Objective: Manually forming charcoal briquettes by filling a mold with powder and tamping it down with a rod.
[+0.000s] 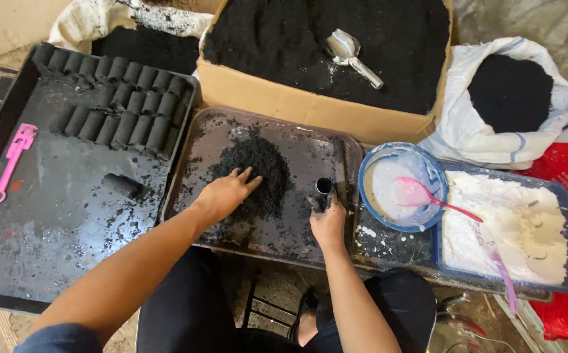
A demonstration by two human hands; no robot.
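My left hand (226,191) lies flat on a heap of black powder (258,173) in the middle metal tray (195,163), fingers spread into the pile. My right hand (328,219) grips a short black tube mould (324,188) standing upright on the same tray, its open end facing up. Both hands are smeared with black dust.
A left tray (48,222) holds rows of black cylinders (124,104), one loose cylinder (124,185) and a pink tool (11,160). Behind stands a cardboard box of black powder with a metal scoop (351,55). A blue bowl with pink spoon (421,195), white powder tray (525,225) and sack (509,98) sit right.
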